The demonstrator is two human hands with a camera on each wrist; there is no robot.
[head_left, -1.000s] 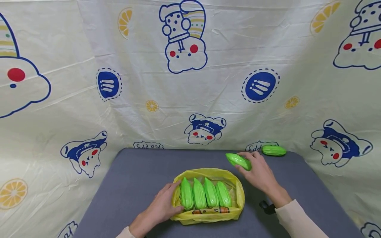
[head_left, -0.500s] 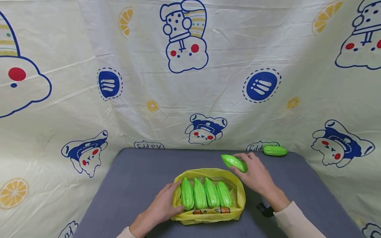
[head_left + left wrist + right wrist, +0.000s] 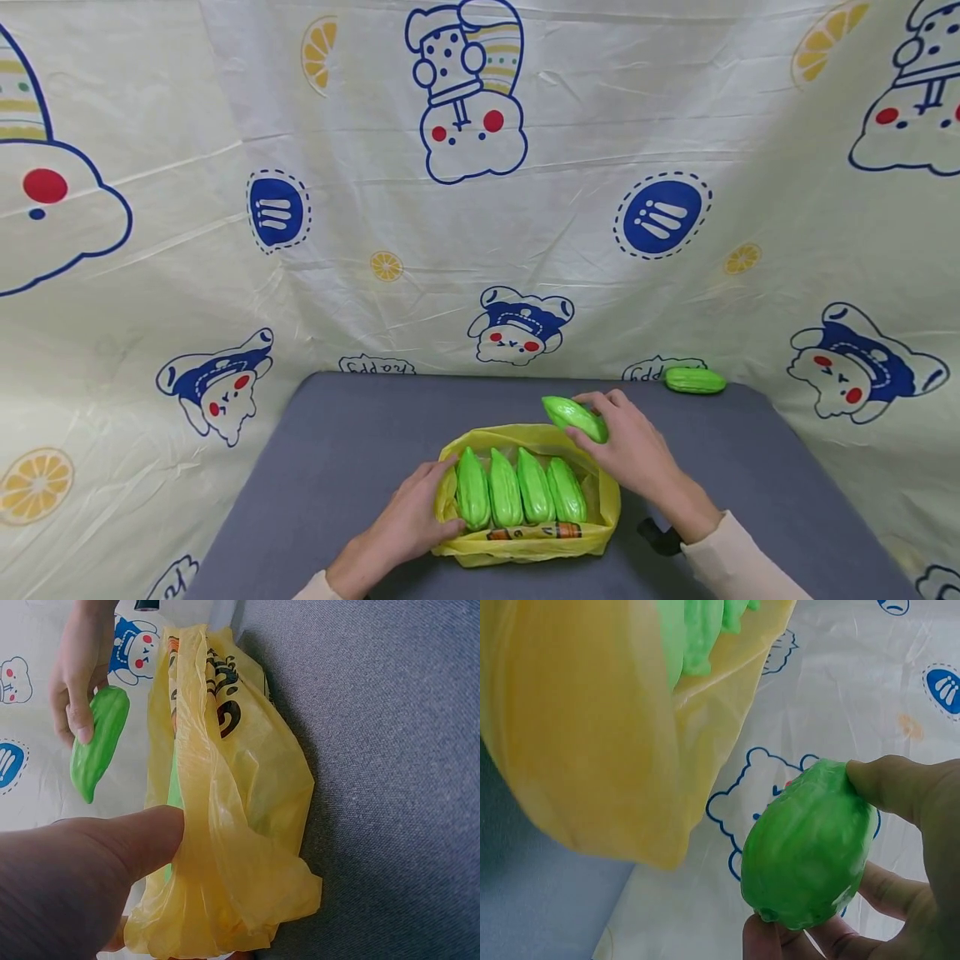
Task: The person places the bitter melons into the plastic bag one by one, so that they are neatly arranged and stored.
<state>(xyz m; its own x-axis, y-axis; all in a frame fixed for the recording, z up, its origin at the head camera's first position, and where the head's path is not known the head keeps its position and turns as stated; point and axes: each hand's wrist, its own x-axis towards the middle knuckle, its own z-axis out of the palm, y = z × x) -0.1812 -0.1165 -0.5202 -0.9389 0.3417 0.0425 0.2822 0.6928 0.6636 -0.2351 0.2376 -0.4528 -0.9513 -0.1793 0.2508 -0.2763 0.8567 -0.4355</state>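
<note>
In the head view my right hand grips a glossy green bitter melon, ridged and pointed, above the back right rim of a yellow plastic bag. The right wrist view shows the thumb and fingers on opposite sides of this melon, apart from the bag. My left hand holds the bag's left end; its thumb lies against the rim in the left wrist view. Several bitter melons lie side by side in the open bag, with room at its right end.
Another green bitter melon lies at the grey table's back right corner. A patterned white curtain hangs behind the table. A small black object shows beside my right wrist.
My right hand has carried the bitter melon left and slightly down, from right of the bag to over its back right rim. My left hand stays on the bag.
</note>
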